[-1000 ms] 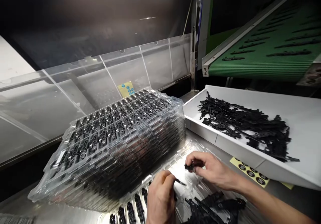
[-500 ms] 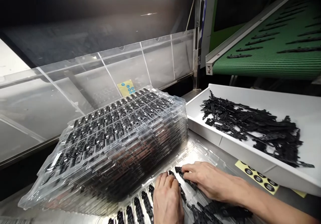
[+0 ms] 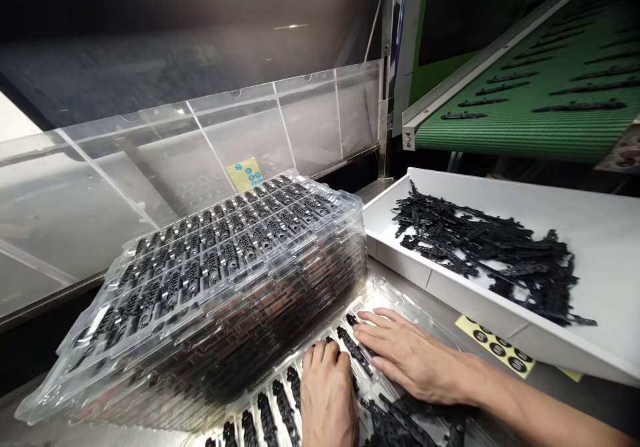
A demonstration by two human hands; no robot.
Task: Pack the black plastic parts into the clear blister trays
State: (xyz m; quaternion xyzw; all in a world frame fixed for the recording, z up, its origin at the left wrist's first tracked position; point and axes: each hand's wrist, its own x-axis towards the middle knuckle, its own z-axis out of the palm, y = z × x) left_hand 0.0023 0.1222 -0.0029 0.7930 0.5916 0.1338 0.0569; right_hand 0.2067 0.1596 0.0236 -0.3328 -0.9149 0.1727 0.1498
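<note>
A clear plastic tray (image 3: 383, 293) lies on the metal bench, with slim black plastic parts (image 3: 267, 413) in its slots. My left hand (image 3: 327, 393) rests palm down over the row, its fingers side by side and bent onto the parts; the thumb is hidden. To its right, my right hand (image 3: 407, 353) lies with fingers stretched flat over a black part (image 3: 351, 319) whose end shows past the fingertips. One seated part (image 3: 355, 350) shows between the hands. Loose black parts (image 3: 395, 427) are heaped below my right wrist.
A tall stack of filled clear trays (image 3: 235, 273) stands at the left. On the right is a white bin (image 3: 400, 257) with a pile of black parts. Behind it, a green conveyor belt (image 3: 500, 123) carries more. A yellow sticker sheet (image 3: 493, 347) lies beside the bin.
My right hand has gone from bent fingers pinching at a black part to fingers stretched flat over the tray. My left hand stays over the row. The view has shifted slightly.
</note>
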